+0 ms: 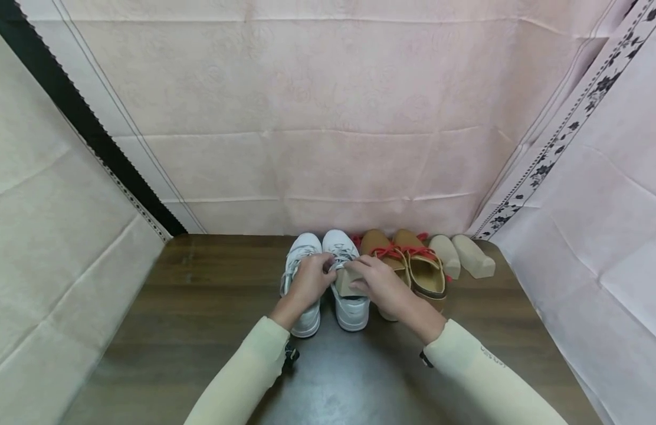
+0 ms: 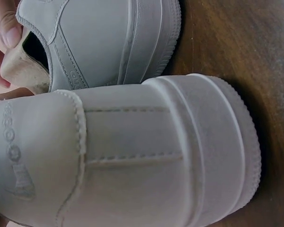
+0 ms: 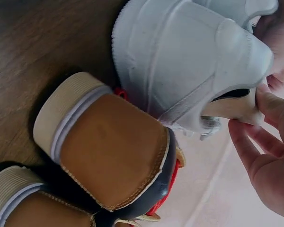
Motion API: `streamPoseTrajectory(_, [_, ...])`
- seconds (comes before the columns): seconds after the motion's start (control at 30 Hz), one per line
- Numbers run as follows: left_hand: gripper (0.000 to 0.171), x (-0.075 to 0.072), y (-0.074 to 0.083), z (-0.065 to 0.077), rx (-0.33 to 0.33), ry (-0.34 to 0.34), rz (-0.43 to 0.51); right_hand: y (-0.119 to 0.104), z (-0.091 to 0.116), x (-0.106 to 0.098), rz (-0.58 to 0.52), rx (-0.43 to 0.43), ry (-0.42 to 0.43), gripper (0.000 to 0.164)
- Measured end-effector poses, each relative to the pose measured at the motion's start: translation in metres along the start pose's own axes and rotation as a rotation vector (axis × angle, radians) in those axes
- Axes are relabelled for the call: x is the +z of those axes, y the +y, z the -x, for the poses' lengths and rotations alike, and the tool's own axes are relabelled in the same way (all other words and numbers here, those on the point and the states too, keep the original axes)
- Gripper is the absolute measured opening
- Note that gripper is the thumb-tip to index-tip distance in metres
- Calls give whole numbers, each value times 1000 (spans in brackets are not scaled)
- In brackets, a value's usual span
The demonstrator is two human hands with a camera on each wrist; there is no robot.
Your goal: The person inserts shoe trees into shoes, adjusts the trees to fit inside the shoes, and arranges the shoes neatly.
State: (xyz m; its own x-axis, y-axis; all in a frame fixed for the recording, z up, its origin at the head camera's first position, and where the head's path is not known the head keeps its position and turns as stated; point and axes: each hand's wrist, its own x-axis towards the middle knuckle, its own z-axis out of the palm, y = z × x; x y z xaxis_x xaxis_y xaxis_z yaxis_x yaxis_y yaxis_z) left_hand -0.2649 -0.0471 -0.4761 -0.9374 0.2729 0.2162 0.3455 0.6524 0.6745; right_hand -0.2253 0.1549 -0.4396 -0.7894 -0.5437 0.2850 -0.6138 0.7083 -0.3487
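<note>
Two white sneakers stand side by side, toes toward the back wall: the left one (image 1: 307,321) and the right one (image 1: 352,313). A beige block-like shoe insert (image 1: 348,284) sits partly inside the right sneaker, its end sticking out of the opening. My right hand (image 1: 383,283) pinches that end between thumb and fingers, as the right wrist view shows on the insert (image 3: 232,108). Curled over the left sneaker, my left hand (image 1: 308,280) has thumb and index finger at the right sneaker's tongue, seemingly pinching it; the fingertips are partly hidden.
Brown shoes (image 1: 423,274) with red laces stand just right of the white pair. Two more beige shoe inserts (image 1: 474,258) lie at the far right. All rest on a dark wooden surface (image 1: 211,330), bounded by pale cloth walls (image 1: 328,171) at the back and sides.
</note>
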Motion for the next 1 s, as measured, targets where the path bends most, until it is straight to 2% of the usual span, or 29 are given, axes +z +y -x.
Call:
streamPoseTrajectory(0.2, [5, 2, 1, 0, 7, 10, -16, 6, 0, 6, 34, -29, 7, 42])
streamPoseTrajectory(0.57, [6, 1, 1, -2, 31, 13, -18, 17, -3, 19, 138, -134, 49, 40])
streamPoseTrajectory(0.83, [6, 3, 0, -3, 40, 27, -52, 24, -9, 28, 280, -165, 63, 44])
streamPoseTrajectory(0.9, [6, 3, 0, -3, 34, 25, -50, 28, -11, 29, 264, -152, 55, 43])
streamPoseTrajectory(1.0, [5, 3, 1, -4, 42, 20, -51, 33, -15, 23, 170, -111, 25, 37])
